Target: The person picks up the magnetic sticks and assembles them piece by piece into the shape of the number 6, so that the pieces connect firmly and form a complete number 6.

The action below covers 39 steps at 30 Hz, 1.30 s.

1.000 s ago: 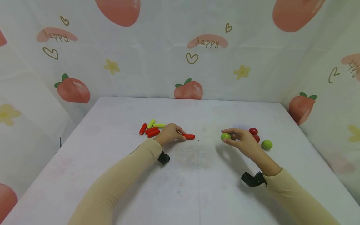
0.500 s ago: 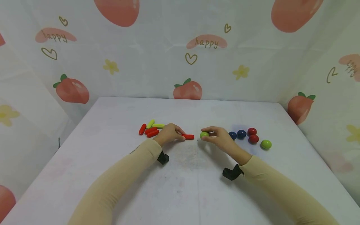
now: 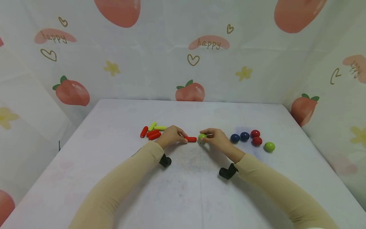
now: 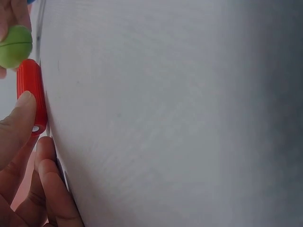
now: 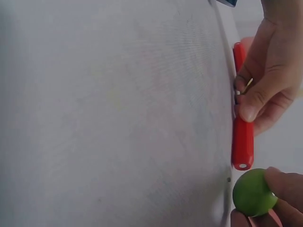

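Pinching a ridged red cylinder (image 3: 191,139) near one end, the left hand (image 3: 172,137) rests at the middle of the white table (image 3: 171,194), its thumb laid along the cylinder's near side and its other fingers curled close to the tabletop. The cylinder lies flat, its free end pointing toward the right hand (image 3: 215,139), which pinches a glossy green ball (image 3: 202,137) between thumb and fingers. That ball sits just beside the cylinder's free end — whether it bears on the table I cannot tell. Beyond the right hand stand two glossy dark blue balls (image 3: 244,136), then two glossy red balls (image 3: 255,134), one nearer the person than the other, and a second green ball (image 3: 269,146) farther right. By the left hand, on its outer side, lie three loose red cylinders (image 3: 144,131) and two slim yellow-green cylinders (image 3: 152,126) in a small cluster. Both arms wear beige sleeves (image 3: 123,187), with a black wrist camera (image 3: 228,171) at each cuff — and behind the table hangs a pale cloth backdrop (image 3: 157,63) printed with peaches, hearts and flowers.
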{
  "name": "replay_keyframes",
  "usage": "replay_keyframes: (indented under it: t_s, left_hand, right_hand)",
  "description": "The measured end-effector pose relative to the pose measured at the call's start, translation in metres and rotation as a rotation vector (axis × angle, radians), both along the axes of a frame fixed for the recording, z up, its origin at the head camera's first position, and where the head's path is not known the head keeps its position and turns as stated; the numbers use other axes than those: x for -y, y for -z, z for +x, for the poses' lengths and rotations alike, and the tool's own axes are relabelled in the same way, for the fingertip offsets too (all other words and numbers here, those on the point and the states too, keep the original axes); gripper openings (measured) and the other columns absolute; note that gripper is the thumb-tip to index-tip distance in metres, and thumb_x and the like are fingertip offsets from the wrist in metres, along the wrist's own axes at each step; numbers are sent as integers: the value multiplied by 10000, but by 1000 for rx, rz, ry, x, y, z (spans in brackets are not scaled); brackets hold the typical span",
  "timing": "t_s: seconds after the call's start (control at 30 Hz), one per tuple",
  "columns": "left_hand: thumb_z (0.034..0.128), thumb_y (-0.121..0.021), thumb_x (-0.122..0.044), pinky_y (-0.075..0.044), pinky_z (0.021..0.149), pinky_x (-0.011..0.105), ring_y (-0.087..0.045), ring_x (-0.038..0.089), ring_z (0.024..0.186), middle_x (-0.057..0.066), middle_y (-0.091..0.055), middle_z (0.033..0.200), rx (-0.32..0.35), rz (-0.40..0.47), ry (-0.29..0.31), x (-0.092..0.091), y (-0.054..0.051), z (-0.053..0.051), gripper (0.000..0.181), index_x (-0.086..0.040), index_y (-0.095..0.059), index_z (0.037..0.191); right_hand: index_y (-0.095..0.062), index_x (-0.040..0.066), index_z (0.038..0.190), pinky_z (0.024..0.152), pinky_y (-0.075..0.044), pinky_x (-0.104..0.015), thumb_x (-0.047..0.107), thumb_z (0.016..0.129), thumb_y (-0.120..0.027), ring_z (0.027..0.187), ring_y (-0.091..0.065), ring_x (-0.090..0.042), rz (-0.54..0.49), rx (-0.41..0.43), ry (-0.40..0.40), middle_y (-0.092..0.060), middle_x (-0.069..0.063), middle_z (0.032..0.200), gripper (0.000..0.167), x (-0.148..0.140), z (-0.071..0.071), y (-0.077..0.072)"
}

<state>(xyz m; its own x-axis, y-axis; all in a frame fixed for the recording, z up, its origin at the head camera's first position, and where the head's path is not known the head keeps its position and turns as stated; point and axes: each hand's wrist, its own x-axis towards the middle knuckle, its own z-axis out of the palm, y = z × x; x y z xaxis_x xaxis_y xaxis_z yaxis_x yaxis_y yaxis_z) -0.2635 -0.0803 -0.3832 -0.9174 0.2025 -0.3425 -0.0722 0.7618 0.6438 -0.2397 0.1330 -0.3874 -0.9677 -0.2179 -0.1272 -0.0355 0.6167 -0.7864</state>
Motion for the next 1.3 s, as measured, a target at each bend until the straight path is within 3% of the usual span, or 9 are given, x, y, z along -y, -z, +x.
replay_keyframes:
  t_s: [0.2,1.3]
  left_hand:
    - [778,-756,-269,-419,672,238,-518,171,851,12,-633,972,1,1,1,0,0,0,170,-211,-735,937]
    - [789,-745,-274,-433,696,241,-529,182,862,12,-629,1000,35,12,-3,1,-2,2,200,-207,-719,975]
  right_hand:
    - [-622,117,1206,955,-485,-401,197,855,-675,1143,-590,-277,-21,40,0,-602,-97,1257,365,3,-1,5]
    - [-625,113,1204,906,-513,-347,180,853,-676,1140,-586,-261,-51,62,8,-605,-98,1248,361,8,2,3]
